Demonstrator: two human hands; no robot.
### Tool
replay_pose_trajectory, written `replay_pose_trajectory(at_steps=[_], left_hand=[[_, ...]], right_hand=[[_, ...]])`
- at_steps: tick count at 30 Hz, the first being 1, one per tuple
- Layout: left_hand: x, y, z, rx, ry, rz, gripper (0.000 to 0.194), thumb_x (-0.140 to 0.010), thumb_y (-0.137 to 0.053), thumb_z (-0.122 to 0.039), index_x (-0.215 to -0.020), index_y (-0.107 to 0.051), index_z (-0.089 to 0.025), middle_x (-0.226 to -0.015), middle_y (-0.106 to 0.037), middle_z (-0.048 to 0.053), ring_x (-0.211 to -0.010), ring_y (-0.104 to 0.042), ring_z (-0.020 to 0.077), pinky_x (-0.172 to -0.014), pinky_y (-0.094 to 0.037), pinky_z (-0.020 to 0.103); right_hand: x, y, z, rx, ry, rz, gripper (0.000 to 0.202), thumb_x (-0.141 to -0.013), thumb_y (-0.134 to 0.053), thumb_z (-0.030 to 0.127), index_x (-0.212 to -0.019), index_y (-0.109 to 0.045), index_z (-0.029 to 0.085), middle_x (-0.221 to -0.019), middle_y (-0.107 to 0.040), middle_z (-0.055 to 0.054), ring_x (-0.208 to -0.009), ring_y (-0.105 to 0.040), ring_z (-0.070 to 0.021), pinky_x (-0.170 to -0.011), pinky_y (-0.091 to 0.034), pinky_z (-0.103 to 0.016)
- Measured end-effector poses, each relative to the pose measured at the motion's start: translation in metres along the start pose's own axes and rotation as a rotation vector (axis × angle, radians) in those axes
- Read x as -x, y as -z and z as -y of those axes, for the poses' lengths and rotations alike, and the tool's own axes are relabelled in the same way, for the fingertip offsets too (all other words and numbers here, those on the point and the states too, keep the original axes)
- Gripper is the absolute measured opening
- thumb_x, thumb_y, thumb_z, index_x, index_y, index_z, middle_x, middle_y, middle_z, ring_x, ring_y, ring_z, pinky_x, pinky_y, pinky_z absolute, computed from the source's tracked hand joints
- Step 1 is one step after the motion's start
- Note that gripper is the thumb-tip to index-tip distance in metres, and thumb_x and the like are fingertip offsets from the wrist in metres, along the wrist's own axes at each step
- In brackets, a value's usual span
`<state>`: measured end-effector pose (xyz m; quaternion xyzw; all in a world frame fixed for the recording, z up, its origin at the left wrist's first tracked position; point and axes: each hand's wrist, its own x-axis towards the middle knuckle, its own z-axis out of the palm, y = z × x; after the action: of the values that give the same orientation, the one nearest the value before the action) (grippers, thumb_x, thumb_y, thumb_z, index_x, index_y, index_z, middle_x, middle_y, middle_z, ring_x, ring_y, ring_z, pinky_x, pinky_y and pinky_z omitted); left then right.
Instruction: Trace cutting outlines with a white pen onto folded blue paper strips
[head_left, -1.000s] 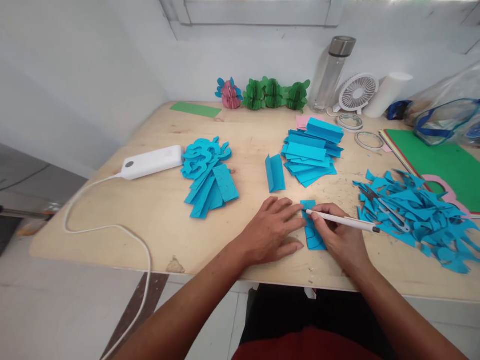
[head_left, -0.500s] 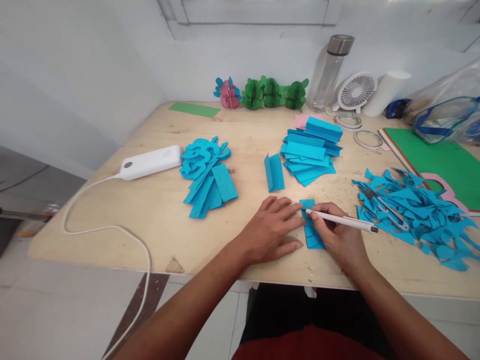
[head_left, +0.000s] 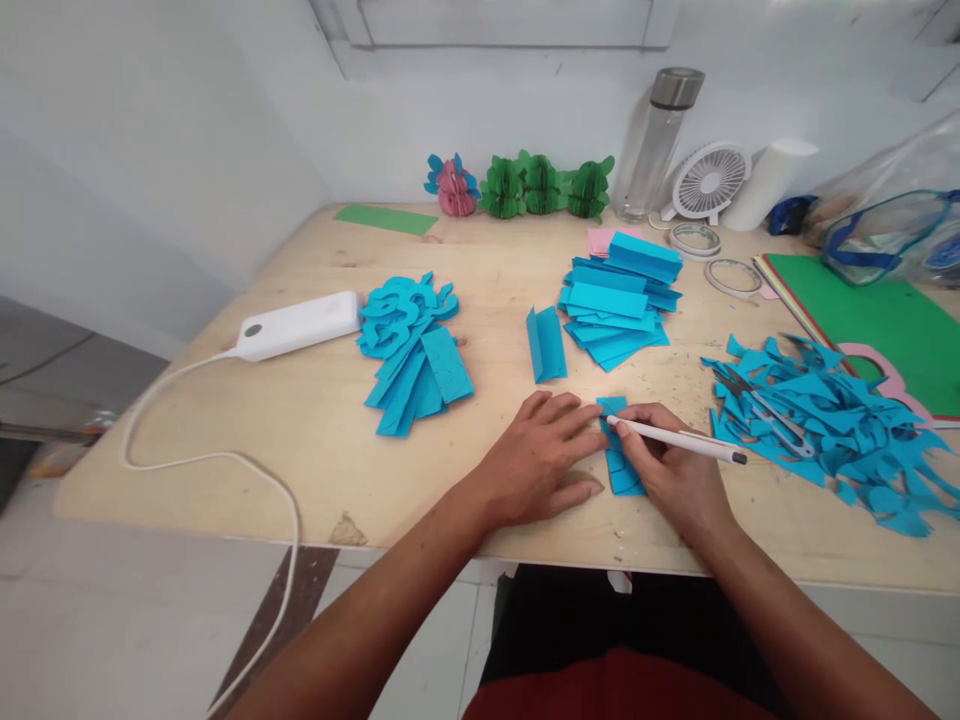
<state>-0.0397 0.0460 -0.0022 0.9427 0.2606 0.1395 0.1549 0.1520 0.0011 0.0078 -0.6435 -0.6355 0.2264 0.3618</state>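
A narrow blue paper piece (head_left: 619,462) lies on the table between my hands, with dark curved lines drawn on it. My right hand (head_left: 679,470) is closed around a white pen (head_left: 675,437), its tip on the upper part of the paper. Flat on the table, my left hand (head_left: 544,455) has its fingers spread, the fingertips at the paper's left edge. Just beyond sits one folded blue paper (head_left: 547,345). A stack of folded blue papers (head_left: 619,300) is behind it to the right.
Cut blue shapes (head_left: 405,312) and marked strips (head_left: 424,385) lie left, beside a white power device (head_left: 300,325) with a cable. Blue scraps (head_left: 840,420) with scissors (head_left: 780,420) are at right. Along the wall stand paper ornaments (head_left: 541,185), a bottle (head_left: 652,150) and a fan (head_left: 709,182).
The pen's rear end has shifted slightly left and its tip stays near the paper's top. My left hand keeps its place. The whole view has shifted a little.
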Motion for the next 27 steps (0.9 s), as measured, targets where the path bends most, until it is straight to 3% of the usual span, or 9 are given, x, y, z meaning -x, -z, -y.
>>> replay_pose_trajectory(at_steps=[10, 27], left_hand=[[0.0004, -0.0003, 0.0, 0.001, 0.005, -0.003, 0.043, -0.09, -0.054, -0.047, -0.127, -0.056, -0.024, -0.146, -0.047, 0.009, -0.132, -0.037, 0.0296, -0.111, -0.026, 0.05], [0.0002, -0.0002, -0.0004, 0.007, 0.01, -0.003, 0.042, -0.09, -0.054, -0.047, -0.125, -0.057, -0.024, -0.145, -0.048, 0.009, -0.131, -0.038, 0.0299, -0.111, -0.026, 0.051]], right_hand=[[0.001, 0.0003, 0.0014, 0.008, -0.017, -0.025, 0.018, -0.088, -0.054, 0.036, -0.085, -0.064, 0.021, -0.077, -0.071, -0.002, -0.062, -0.062, -0.0149, -0.056, -0.045, -0.026], [0.0039, 0.001, 0.0, 0.036, 0.008, -0.055, 0.014, -0.087, -0.053, 0.033, -0.082, -0.06, 0.022, -0.073, -0.068, -0.001, -0.063, -0.06, -0.0152, -0.059, -0.045, -0.028]])
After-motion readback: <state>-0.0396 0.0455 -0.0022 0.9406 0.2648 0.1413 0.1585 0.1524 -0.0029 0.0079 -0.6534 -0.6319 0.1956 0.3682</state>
